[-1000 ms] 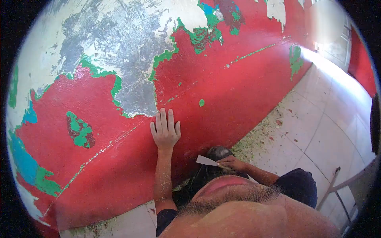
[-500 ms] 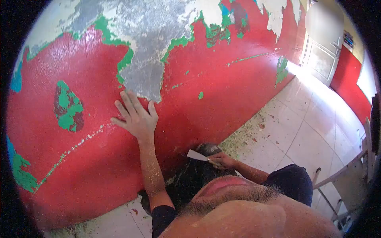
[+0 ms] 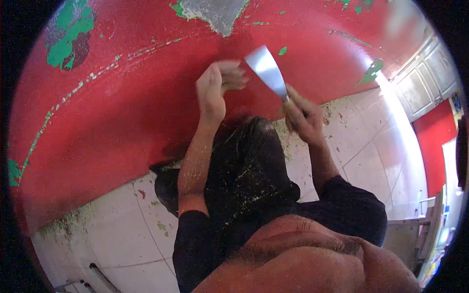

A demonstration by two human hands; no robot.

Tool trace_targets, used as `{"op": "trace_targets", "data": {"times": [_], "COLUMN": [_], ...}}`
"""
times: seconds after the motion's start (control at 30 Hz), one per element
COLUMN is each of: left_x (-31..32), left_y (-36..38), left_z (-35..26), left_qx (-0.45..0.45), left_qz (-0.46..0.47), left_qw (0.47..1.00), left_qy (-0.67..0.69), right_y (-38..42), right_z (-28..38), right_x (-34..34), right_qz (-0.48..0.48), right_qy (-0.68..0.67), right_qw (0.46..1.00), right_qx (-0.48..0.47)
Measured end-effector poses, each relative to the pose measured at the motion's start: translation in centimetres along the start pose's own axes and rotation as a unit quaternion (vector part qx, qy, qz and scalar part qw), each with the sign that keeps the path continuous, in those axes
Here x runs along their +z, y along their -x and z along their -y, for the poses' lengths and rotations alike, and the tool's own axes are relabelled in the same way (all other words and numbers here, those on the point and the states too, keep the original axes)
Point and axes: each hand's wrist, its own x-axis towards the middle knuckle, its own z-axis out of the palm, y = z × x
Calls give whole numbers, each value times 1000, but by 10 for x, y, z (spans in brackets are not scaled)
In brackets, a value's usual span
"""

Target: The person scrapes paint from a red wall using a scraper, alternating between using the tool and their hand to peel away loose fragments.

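Note:
My right hand [image 3: 307, 117] grips the handle of a putty knife [image 3: 266, 71], its wide metal blade pointing up and to the left. My left hand [image 3: 217, 90] is raised near the blade, off the wall as far as I can tell. Its fingers stretch to the right, a little bent and smeared by motion, with nothing seen in them. Behind both hands is the red painted wall [image 3: 161, 97]. Above them a bare grey patch [image 3: 217, 14] with a ragged edge shows where paint is gone.
Paint flakes lie on the pale tiled floor [image 3: 122, 215] along the wall's foot. My dark-clothed knee [image 3: 259, 151], dusted with flakes, is close to the wall. A white door [image 3: 425, 73] stands far right, and a metal frame [image 3: 415, 224] is at lower right.
My left hand has come off the wall and moved right, toward the blade. My right hand has raised the putty knife. The view has tilted down, showing more floor and knee.

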Motion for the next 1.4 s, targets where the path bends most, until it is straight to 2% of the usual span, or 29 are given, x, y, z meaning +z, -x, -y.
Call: {"op": "trace_targets", "data": {"times": [0.03, 0.07, 0.1, 0.13, 0.2, 0.3, 0.33, 0.4, 0.43, 0.53, 0.57, 0.67, 0.7, 0.77, 0.83, 0.93, 0.97, 1.07, 1.1, 1.2, 1.23, 1.27, 1.3, 1.37, 1.4], "left_x": [15, 30, 45, 55, 65, 58, 56, 52, 57, 66, 63, 64, 65, 70, 77, 74, 71, 75, 70, 52, 63, 65, 64, 65, 66], "left_y": [-10, -21, -31, -42, -69, -96, -95, -93, -93, -83, -85, -86, -85, -72, -76, -85, -82, -86, -91, -103, -76, -77, -82, -81, -82], "left_z": [0, -2, -6, -10, -14, -3, -19, -53, -65, -64, -65, -80, -69, -57, -62, -71, -55, -54, -63, -81, -88, -75, -53, -52, -55], "left_qx": [-27, 2, 24, 18, 17, 0, 13, 30, 8, -46, -39, -5, 13, -51, -63, 21, 48, 18, 42, 82, 108, 84, 64, 25, 37], "left_qz": [27, 84, 126, 112, 91, 99, 100, 101, 47, 16, 18, 4, 1, -17, -38, -51, -8, -59, -67, -57, -53, -51, -52, -77, -71], "left_qw": [985, 986, 964, 951, 915, 890, 897, 910, 898, 898, 916, 914, 923, 904, 889, 923, 918, 912, 920, 916, 935, 929, 920, 915, 912], "left_qy": [168, 141, 234, 286, 392, 445, 430, 402, 437, 436, 399, 405, 383, 425, 451, 382, 393, 405, 384, 388, 333, 357, 384, 396, 401], "right_y": [-15, -30, -45, -56, -73, -91, -95, -97, -97, -98, -103, -94, -92, -88, -102, -95, -98, -107, -114, -124, -118, -113, -108, -108, -109], "right_z": [12, 22, 29, 37, 56, 73, 78, 99, 105, 93, 89, 119, 113, 94, 100, 98, 98, 94, 102, 123, 117, 111, 108, 110, 111], "right_x": [7, 13, 20, 27, 38, 49, 53, 63, 66, 64, 68, 68, 62, 47, 53, 44, 46, 47, 49, 58, 53, 48, 44, 45, 46], "right_qz": [-33, -51, -66, -81, -108, -138, -148, -138, -133, -170, -190, -112, -102, -80, -95, -87, -77, -68, -71, -24, -17, -10, 4, 3, 3], "right_qy": [87, 132, 177, 221, 242, 227, 210, 261, 286, 256, 237, 296, 308, 327, 316, 287, 266, 174, 241, 148, 127, 107, 83, 84, 85], "right_qw": [992, 981, 966, 946, 942, 944, 947, 934, 928, 921, 913, 938, 934, 928, 926, 940, 948, 968, 947, 971, 975, 979, 990, 994, 995], "right_qx": [-87, -130, -174, -221, -208, -196, -195, -199, -200, -239, -271, -141, -149, -162, -182, -160, -157, -165, -200, -186, -179, -171, -113, -76, -57]}}
